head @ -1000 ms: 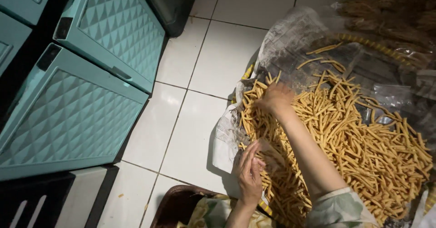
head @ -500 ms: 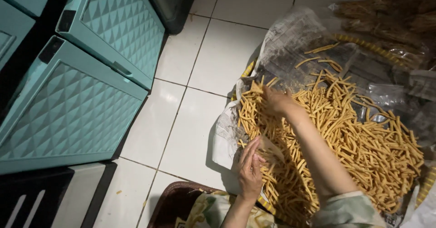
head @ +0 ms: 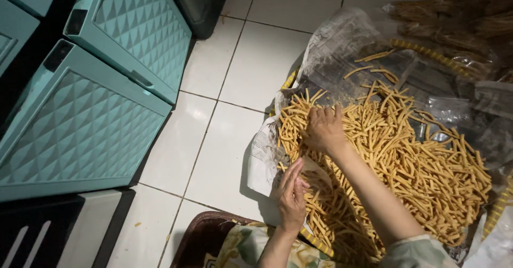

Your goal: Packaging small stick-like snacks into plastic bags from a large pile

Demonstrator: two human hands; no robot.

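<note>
A heap of thin golden fried snack sticks point(head: 406, 161) lies on newspaper point(head: 342, 49) spread in a round woven tray point(head: 427, 54) on the white tiled floor point(head: 256, 70). The right hand point(head: 323, 129) rests palm down on the near left part of the heap, fingers loosely curled over sticks; whether it grips any I cannot tell. The left hand point(head: 291, 196) is at the tray's near edge, fingers straight and released, touching the paper and sticks there. Teal plastic drawers point(head: 85, 123) stand to the left.
</note>
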